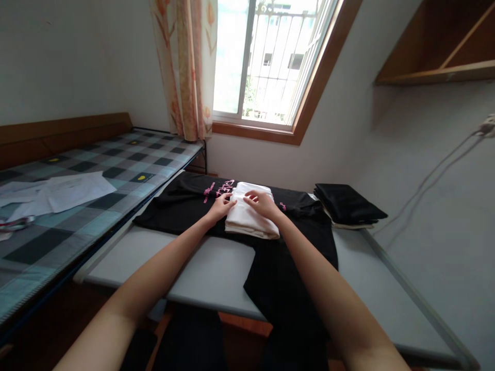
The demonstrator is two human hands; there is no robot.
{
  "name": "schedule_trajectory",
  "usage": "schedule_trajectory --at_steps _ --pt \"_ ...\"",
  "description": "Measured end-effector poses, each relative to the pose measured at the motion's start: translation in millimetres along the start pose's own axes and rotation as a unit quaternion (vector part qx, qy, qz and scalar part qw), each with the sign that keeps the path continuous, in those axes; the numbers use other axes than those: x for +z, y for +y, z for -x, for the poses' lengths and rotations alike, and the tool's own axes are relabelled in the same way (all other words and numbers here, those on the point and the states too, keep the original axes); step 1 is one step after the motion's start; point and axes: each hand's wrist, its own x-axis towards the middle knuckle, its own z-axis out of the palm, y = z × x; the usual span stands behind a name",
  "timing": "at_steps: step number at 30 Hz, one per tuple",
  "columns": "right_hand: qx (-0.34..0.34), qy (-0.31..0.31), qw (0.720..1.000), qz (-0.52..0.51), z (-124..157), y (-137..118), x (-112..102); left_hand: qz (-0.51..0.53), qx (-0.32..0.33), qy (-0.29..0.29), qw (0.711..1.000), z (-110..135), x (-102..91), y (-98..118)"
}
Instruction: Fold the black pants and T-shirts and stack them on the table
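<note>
A folded white garment (251,216), thick and in several layers, lies on top of a spread black shirt (174,206) with pink lettering. My left hand (221,208) is at the white garment's left edge, thumb and fingers apart, with the fingertips touching its side. Over the top of the same garment is my right hand (265,204), its fingers loosely bent and apart, fingertips at the cloth. Part of the black shirt hangs over the table's front edge beneath my right forearm.
The white table (216,263) stands between a bed with a checked sheet (147,149) and the right wall. Papers (73,190) lie on the bed. A stack of folded dark cloth (348,202) sits at the table's back right. A window, curtain (189,67) and wall shelf (436,72) are beyond.
</note>
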Motion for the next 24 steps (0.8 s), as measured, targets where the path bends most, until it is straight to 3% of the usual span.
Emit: schedule_trajectory --at_steps 3,5,8,13,16,19,22,24 --pt "0.071 0.126 0.989 0.024 17.2 31.4 -6.6 -0.029 0.013 -0.003 0.999 1.0 -1.9 1.8" --pt "0.116 0.159 0.980 0.031 27.3 46.4 -5.2 -0.038 0.022 -0.002 0.999 3.5 -1.7 4.9" --pt "0.140 0.136 0.981 0.010 38.4 57.5 3.7 -0.001 0.022 -0.002 1.000 10.0 1.3 11.6" --pt "0.113 0.100 0.988 -0.019 41.8 61.5 16.3 0.108 -0.038 -0.043 0.992 19.2 6.3 19.8" --pt "0.081 0.106 0.991 -0.026 39.1 68.0 21.1 0.103 -0.071 -0.069 0.990 20.5 6.5 20.0" --pt "0.051 0.125 0.989 -0.054 37.5 76.6 25.4 0.108 -0.061 -0.082 0.989 20.4 6.4 19.2" --pt "0.023 0.139 0.985 -0.097 38.6 81.3 26.1 0.111 -0.041 -0.063 0.991 19.9 6.6 19.6" --pt "0.014 0.140 0.984 -0.109 40.7 81.2 24.2 0.092 -0.062 -0.046 0.993 19.3 5.2 20.2"
